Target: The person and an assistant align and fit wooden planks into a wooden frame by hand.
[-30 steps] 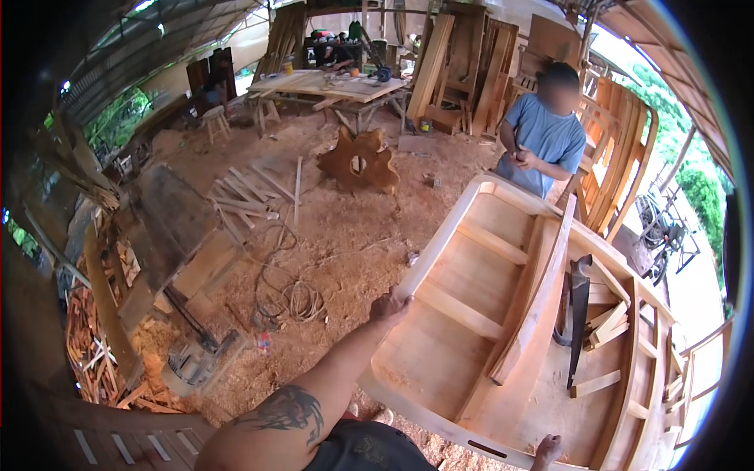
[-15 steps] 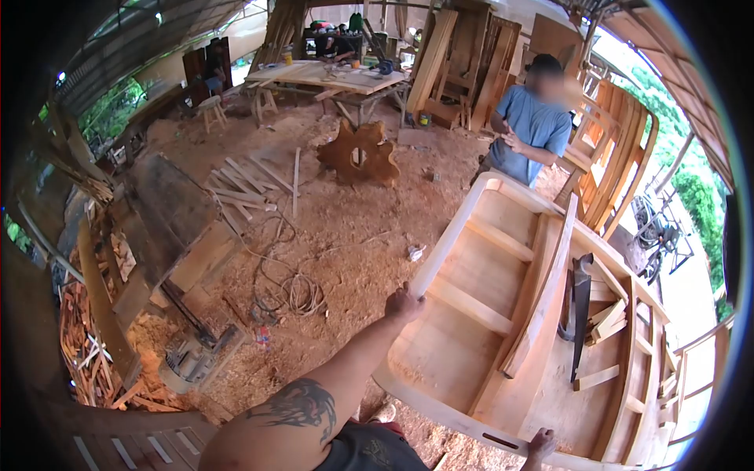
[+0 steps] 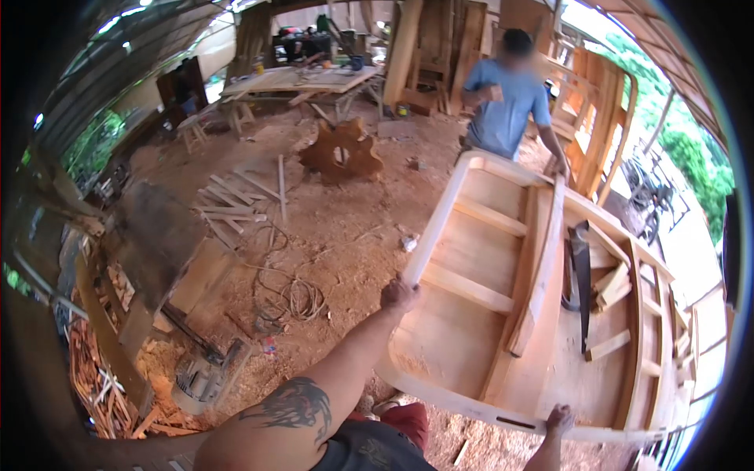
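In front of me is a large wooden panel frame [image 3: 436, 237] with rounded corners and cross ribs. My left hand [image 3: 399, 294] is closed around its left rim. On the near rim, beside a dark slot, my right hand [image 3: 559, 419] grips the edge. A long loose wooden strip [image 3: 543, 263] lies lengthwise along a rib. Right of it, inside the frame, are a handsaw [image 3: 581, 286] with a dark blade and several short wood blocks [image 3: 609, 345]. At the far end a person in a blue shirt [image 3: 506, 114] has one hand on the strip's tip.
Wood shavings and a coiled cord [image 3: 302, 300] cover the floor to the left, near a power tool [image 3: 203, 377]. A star-shaped wood slab [image 3: 341, 153], thin sticks [image 3: 232, 200] and a worktable [image 3: 302, 80] are farther back. Door frames [image 3: 601, 118] lean behind the person.
The person opposite has lowered one hand from the chest onto the strip's far end. My view has shifted somewhat, and more of my right hand shows. Both my hands stay on the rim.
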Demonstrator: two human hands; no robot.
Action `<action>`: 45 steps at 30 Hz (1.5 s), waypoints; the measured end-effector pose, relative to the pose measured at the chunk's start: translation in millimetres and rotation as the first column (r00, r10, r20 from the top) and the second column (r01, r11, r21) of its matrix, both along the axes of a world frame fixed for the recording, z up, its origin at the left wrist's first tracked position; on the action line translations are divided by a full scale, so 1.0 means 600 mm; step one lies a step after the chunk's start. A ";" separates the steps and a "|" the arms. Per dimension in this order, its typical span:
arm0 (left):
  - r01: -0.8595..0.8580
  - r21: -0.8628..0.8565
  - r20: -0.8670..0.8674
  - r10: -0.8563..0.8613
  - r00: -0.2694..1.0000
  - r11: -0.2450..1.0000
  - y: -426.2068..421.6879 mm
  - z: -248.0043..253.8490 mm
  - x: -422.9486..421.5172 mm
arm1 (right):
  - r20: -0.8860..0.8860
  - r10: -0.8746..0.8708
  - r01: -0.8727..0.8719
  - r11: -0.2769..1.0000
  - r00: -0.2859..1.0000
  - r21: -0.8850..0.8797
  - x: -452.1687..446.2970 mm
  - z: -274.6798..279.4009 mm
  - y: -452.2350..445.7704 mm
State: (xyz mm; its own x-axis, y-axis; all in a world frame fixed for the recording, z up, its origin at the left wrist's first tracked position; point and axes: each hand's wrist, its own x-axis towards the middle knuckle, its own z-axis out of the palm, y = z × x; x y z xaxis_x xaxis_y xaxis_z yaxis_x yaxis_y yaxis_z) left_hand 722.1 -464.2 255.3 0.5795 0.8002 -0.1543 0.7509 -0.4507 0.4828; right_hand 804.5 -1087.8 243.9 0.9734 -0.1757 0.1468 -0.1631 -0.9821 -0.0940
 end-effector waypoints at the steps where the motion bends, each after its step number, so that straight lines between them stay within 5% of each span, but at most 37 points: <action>1: -0.006 -0.008 -0.009 0.006 1.000 1.000 -0.001 0.008 0.000 | 0.004 -0.009 0.009 1.000 1.000 0.003 0.000 0.000 0.003; 45: -0.007 -0.018 -0.013 0.006 1.000 1.000 -0.002 0.010 -0.002 | 0.008 -0.026 0.026 1.000 1.000 0.006 0.000 0.005 0.010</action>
